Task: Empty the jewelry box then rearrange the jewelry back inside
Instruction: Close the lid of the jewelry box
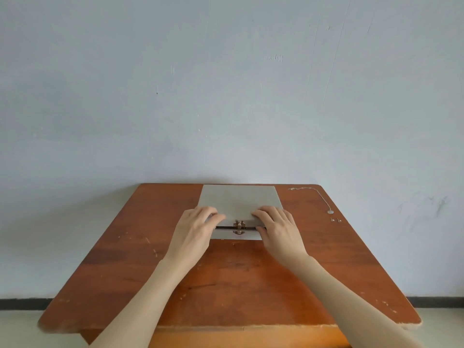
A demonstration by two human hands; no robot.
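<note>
A flat grey jewelry box (239,199) lies at the far middle of the wooden table (226,277), its brass clasp (239,226) facing me. The lid stands slightly ajar, with a dark gap along the front. My left hand (194,229) grips the lid's front left edge, fingers on top and thumb at the gap. My right hand (278,228) grips the front right edge the same way. A thin silver necklace (321,198) with a round pendant lies on the table at the far right, with two small earrings (335,220) just below it.
The table stands against a pale wall (226,96). Its right edge runs close to the necklace and earrings. Bare wood stretches between the box and the near edge.
</note>
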